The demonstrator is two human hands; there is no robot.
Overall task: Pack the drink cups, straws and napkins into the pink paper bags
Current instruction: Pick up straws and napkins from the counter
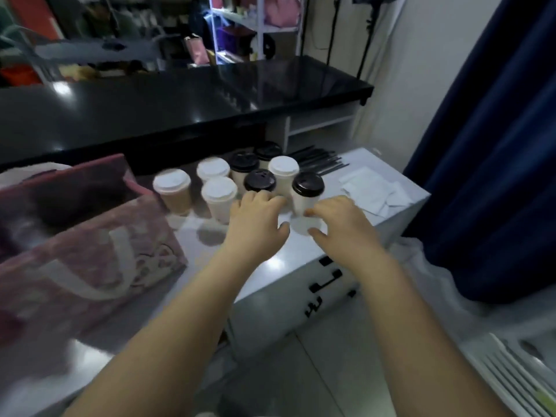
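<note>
The white glossy worktop carries an open pink paper bag on its left and a cluster of lidded paper cups in the middle. The left hand and right hand, fingers loosely spread, flank the nearest black-lidded white cup; whether they touch it is unclear. Black straws and white napkins lie to the right.

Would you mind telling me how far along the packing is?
Nothing looks packed yet: eight cups, the straws and the napkins sit on the table; inside the bag is too dark to read. In hand: the left hand and right hand flank a black-lidded cup, grip unclear. Left: everything.
</note>
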